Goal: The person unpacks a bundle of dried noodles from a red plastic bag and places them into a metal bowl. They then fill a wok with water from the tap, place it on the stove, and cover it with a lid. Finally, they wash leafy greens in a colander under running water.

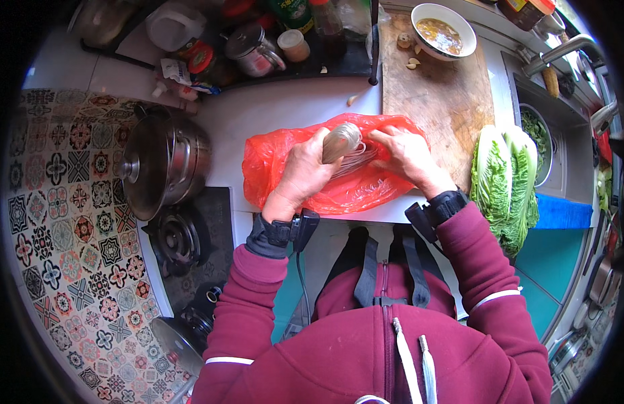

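Note:
A red plastic bag (268,158) lies spread on the white counter in front of me. My left hand (304,168) is closed around a folded bundle of dried glass noodles (341,140), pale and greyish, raised over the bag's opening. More thin noodle strands (359,159) lie inside the bag beneath it. At the bag's right side is my right hand (409,156), its fingers curled on the red plastic beside the strands. The tips of those fingers are partly hidden.
Right of the bag are a wooden cutting board (453,94), a bowl of yellowish liquid (443,35) and napa cabbage (504,182). A sink (571,145) lies beyond. On the left stand a steel pot (167,161) and gas burner (174,236). A jar rack (305,77) borders the back.

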